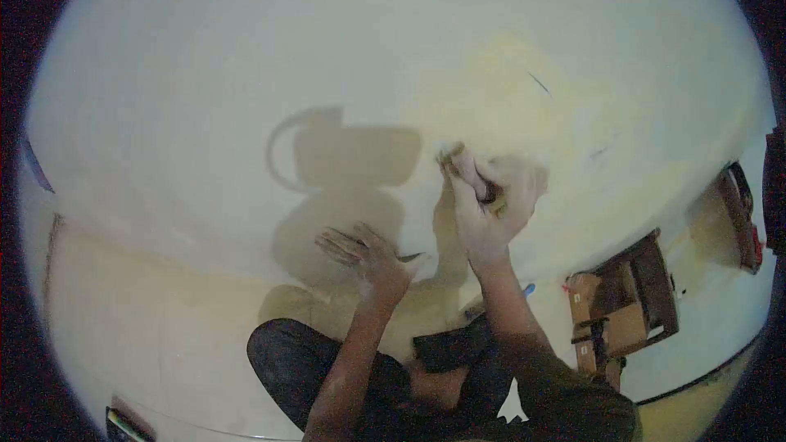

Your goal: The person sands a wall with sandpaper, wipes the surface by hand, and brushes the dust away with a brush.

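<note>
My left hand rests with spread fingers against the pale wall, low and left of centre. It holds nothing. Right of centre, my right hand is curled around a small object whose shape I cannot make out, held at the wall's surface. White dust covers both hands. A yellowish patch and a short dark mark show on the wall above my right hand. The shadow of my head and arms falls on the wall between and above the hands.
My crossed legs are at the bottom. Cardboard boxes stand at the lower right, with a dark bag-like object beyond. A blue item lies beside my right forearm. Another dark object is at the lower left.
</note>
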A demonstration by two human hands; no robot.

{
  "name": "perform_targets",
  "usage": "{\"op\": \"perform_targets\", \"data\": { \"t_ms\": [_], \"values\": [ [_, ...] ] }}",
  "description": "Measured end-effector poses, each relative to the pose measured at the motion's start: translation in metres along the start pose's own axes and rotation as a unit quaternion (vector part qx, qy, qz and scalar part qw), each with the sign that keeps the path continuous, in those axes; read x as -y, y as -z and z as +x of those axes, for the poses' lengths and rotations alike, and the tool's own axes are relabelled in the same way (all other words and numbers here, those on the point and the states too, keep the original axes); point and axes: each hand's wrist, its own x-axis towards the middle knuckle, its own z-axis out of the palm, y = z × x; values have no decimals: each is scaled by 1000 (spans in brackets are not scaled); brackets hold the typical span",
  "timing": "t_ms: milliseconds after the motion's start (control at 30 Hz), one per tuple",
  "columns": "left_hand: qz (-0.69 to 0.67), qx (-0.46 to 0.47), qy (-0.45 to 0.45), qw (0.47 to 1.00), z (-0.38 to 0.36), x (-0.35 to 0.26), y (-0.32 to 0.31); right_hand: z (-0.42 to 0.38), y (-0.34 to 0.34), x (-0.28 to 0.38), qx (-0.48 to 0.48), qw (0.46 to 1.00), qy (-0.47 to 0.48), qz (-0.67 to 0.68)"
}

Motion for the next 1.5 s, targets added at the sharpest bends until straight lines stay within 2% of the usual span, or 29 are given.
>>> {"op": "perform_targets", "data": {
  "t_ms": [67,133,167,267,333,367,467,567,633,667,767,867,933,1000,1067,1167,1233,1300,1367,1467,1500],
  "values": [
    [31,53,-3,998,-3,5,1,-29,4,-2,14,1000,-15,-13],
    [19,-21,-19,999,-1,9,-5,-37,4,10,27,998,-49,-15],
    [12,-54,-27,998,-4,8,-8,-34,3,8,24,999,-29,-7],
    [43,86,23,995,-10,1,9,-5,-7,14,1,1000,5,10],
    [17,14,-18,1000,-15,9,0,9,-16,19,-40,998,26,33],
    [0,-26,-38,999,-14,12,-6,2,-14,17,-28,999,9,16],
    [105,92,14,990,-9,14,-11,-29,-2,9,-10,1000,-13,-7],
    [-27,63,29,997,-13,5,12,-33,1,11,-8,1000,-8,-5],
    [36,68,-4,997,-25,17,-2,0,-10,33,-5,1000,2,11],
    [68,67,-21,995,-27,22,-7,4,-18,36,-24,998,-20,63],
    [61,141,29,988,-13,20,0,-12,-18,28,12,993,-70,92],
    [100,33,19,994,-10,24,-8,-43,-7,15,27,999,-8,-24],
    [183,-12,14,983,-9,27,-16,-18,-11,36,39,999,-2,-4],
    [184,-4,-9,983,-20,31,-16,-1,-18,46,28,999,-1,16],
    [78,21,-27,996,-14,27,8,13,-29,46,-15,998,29,57],
    [200,18,-16,980,-14,37,-24,-12,-23,26,-31,999,19,34],
    [70,-51,-21,996,-12,35,-15,-20,-19,26,-8,1000,19,24],
    [42,-21,-14,999,-16,27,-9,-12,-16,27,-15,999,42,18],
    [125,114,5,986,-24,31,-5,13,-32,39,-49,995,81,16],
    [-24,-42,-12,999,-22,31,4,1,-18,35,-9,998,67,10],
    [-1,-19,-13,1000,-15,28,6,-7,-15,28,7,998,67,4]
  ]
}}
